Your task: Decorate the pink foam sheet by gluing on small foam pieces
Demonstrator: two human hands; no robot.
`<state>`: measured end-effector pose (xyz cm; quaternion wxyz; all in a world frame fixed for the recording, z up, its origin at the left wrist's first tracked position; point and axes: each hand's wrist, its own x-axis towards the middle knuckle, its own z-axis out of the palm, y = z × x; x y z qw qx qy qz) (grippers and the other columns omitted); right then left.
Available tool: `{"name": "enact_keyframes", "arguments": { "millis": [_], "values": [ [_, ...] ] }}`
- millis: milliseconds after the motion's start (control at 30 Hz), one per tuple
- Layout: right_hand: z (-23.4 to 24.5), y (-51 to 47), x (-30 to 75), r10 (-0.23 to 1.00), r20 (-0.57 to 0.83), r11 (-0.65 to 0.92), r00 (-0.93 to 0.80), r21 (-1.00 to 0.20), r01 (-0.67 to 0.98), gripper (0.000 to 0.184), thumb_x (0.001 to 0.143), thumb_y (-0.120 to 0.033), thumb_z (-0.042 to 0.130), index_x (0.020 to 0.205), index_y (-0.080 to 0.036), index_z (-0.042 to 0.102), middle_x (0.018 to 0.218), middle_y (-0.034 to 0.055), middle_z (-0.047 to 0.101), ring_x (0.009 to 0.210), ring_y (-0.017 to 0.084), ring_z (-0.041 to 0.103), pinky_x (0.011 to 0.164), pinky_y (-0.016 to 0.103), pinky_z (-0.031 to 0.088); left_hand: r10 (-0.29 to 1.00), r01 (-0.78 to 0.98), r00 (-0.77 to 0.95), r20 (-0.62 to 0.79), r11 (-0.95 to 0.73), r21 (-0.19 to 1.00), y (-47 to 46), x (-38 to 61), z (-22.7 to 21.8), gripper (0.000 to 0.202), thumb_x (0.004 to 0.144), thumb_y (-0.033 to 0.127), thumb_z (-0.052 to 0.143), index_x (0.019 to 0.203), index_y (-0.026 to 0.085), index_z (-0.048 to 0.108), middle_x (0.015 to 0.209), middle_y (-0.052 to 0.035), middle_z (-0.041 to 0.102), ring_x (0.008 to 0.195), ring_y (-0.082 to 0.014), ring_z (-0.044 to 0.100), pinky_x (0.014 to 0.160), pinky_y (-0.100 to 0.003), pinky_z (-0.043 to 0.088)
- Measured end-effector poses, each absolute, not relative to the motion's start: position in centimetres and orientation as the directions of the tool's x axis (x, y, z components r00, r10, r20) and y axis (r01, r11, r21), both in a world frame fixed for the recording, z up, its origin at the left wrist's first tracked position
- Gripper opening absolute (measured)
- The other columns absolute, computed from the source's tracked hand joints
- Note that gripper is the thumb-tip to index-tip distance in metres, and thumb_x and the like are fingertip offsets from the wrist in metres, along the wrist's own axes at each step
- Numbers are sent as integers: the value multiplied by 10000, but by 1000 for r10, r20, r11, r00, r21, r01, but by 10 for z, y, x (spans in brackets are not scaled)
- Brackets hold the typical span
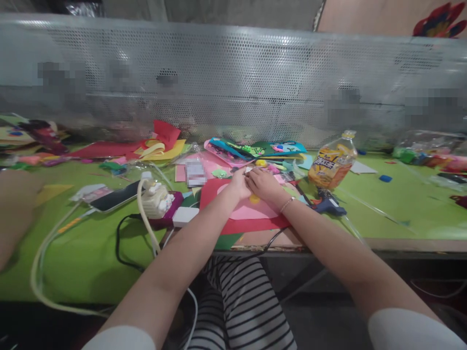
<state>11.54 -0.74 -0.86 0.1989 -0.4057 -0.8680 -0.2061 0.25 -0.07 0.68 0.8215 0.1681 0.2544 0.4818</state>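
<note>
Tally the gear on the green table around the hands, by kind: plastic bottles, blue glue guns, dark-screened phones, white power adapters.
Plastic bottle: 1
Blue glue gun: 1
Dark-screened phone: 1
White power adapter: 1
Total: 4

Table (401,209): green-covered, running left to right in front of me.
Centre: red sheet (251,224) lies flat at my near edge, with a pink shape (255,210) on it.
Right: bottle (333,165) on its side; just beside it, what looks like a blue glue gun (328,204).
Left: phone (115,197), white adapter (185,216).
Back: coloured foam pieces (255,148) heaped.
</note>
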Motion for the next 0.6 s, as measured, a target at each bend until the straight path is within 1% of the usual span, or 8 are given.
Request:
{"name": "enact_keyframes", "arguments": {
  "millis": [100, 233, 333, 400, 467, 533, 567, 600],
  "values": [
    [-9, -5, 115, 605, 493, 587, -625, 255, 769, 403, 959, -287, 249, 904, -111, 607, 903, 142, 602, 864, 227, 513, 801, 353, 365, 871, -675, 424, -248, 487, 554, -3, 1, 10, 281, 878, 227, 394, 628, 147, 495, 487, -10, 513, 422, -85, 485, 418, -179, 357],
    [-8, -3, 114, 596, 476, 595, -647, 279, 754, 402, 961, -267, 250, 901, -105, 612, 910, 143, 598, 841, 219, 506, 777, 346, 363, 877, -693, 436, -202, 470, 547, -8, 1, 13, 331, 909, 282, 369, 632, 152, 495, 466, 1, 485, 415, -80, 453, 419, -181, 337],
    [-7, -3, 113, 600, 455, 594, -658, 298, 747, 396, 958, -250, 260, 878, -103, 619, 895, 147, 600, 836, 219, 510, 769, 343, 374, 882, -704, 418, -218, 466, 536, -8, 1, 12, 365, 912, 325, 377, 595, 161, 456, 433, 12, 443, 405, -79, 437, 409, -181, 316],
    [-7, -4, 112, 610, 446, 590, -655, 296, 751, 389, 953, -238, 270, 870, -100, 624, 893, 154, 603, 844, 223, 517, 769, 343, 384, 884, -706, 400, -240, 465, 535, -5, 1, 9, 367, 908, 334, 378, 593, 160, 454, 443, 4, 458, 410, -83, 452, 411, -183, 324],
    [-8, -4, 111, 625, 436, 594, -648, 272, 757, 387, 947, -235, 278, 867, -96, 631, 902, 165, 610, 856, 230, 526, 781, 350, 395, 880, -702, 399, -258, 474, 532, -3, 1, 7, 363, 904, 333, 369, 605, 155, 470, 470, -12, 492, 425, -93, 481, 418, -190, 347],
    [-10, -4, 111, 625, 420, 631, -658, 225, 743, 407, 945, -252, 275, 879, -88, 642, 920, 176, 622, 891, 244, 536, 820, 367, 403, 872, -697, 401, -280, 489, 524, -1, 1, 7, 350, 896, 317, 376, 600, 155, 470, 467, -16, 496, 418, -98, 485, 408, -194, 351],
    [-11, -3, 111, 620, 425, 657, -659, 176, 733, 429, 949, -268, 260, 915, -84, 646, 946, 178, 630, 924, 250, 541, 850, 376, 404, 871, -707, 398, -289, 491, 509, -1, 1, 7, 333, 886, 299, 394, 593, 157, 465, 455, -12, 487, 403, -96, 474, 395, -192, 342],
    [-12, -1, 112, 620, 450, 680, -643, 100, 726, 457, 955, -287, 232, 980, -85, 641, 990, 174, 636, 969, 250, 544, 881, 381, 404, 870, -717, 392, -297, 492, 493, 0, 1, 8, 311, 872, 276, 414, 588, 159, 459, 439, -5, 472, 384, -92, 455, 380, -189, 329]
  ]
}}
